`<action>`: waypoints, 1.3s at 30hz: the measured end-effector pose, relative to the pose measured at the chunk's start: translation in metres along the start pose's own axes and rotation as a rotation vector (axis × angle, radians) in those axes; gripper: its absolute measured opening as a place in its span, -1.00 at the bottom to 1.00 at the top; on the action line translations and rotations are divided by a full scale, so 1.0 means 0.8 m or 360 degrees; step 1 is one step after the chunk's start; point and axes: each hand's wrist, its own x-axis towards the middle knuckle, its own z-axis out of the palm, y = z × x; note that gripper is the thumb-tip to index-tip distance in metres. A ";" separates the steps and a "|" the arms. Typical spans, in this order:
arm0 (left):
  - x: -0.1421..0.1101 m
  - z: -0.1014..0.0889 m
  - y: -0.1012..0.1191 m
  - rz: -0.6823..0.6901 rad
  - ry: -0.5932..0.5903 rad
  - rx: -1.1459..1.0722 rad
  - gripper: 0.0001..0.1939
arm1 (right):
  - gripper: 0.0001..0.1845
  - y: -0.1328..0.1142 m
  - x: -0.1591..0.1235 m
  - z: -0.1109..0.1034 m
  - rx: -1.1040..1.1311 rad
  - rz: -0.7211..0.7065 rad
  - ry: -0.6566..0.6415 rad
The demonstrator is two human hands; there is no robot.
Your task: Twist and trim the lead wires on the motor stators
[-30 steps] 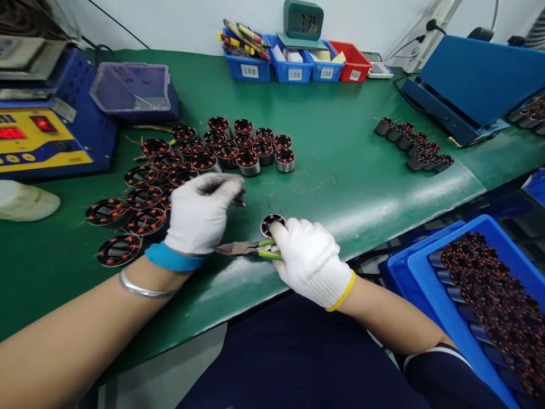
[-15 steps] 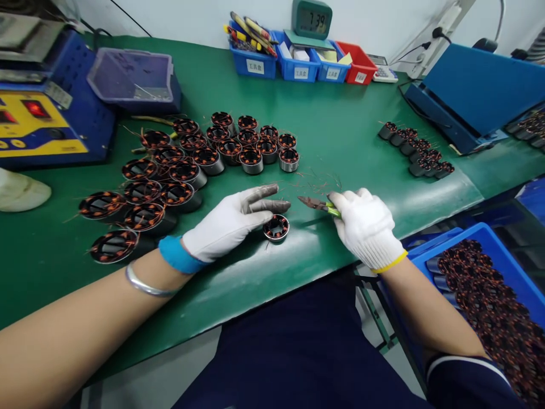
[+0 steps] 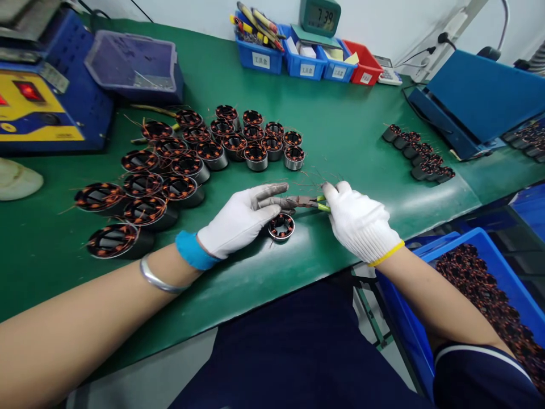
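The wire-wound ring [image 3: 281, 234] lies on the tabletop [image 3: 255, 275] just beside the half-open left hand [image 3: 244, 218], while the right hand [image 3: 355, 220] is closed around green-handled pliers [image 3: 304, 202].

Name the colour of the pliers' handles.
The handles of the pliers are bright yellow-green, seen best in the head view.

Green-handled pliers [image 3: 307, 202]

Your glossy green desk [image 3: 340, 125] carries a cluster of cylindrical copper-wound metal cores [image 3: 256, 163], with one short round copper-wound core [image 3: 281, 237] nearer you. Toward its back sit an open purple plastic bin [image 3: 140, 95] and a red plastic box [image 3: 356, 76].
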 end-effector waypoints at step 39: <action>0.000 0.003 -0.003 0.0107 0.0039 -0.0067 -0.30 | -0.63 -0.002 0.048 -0.038 -0.0133 -0.0267 0.0035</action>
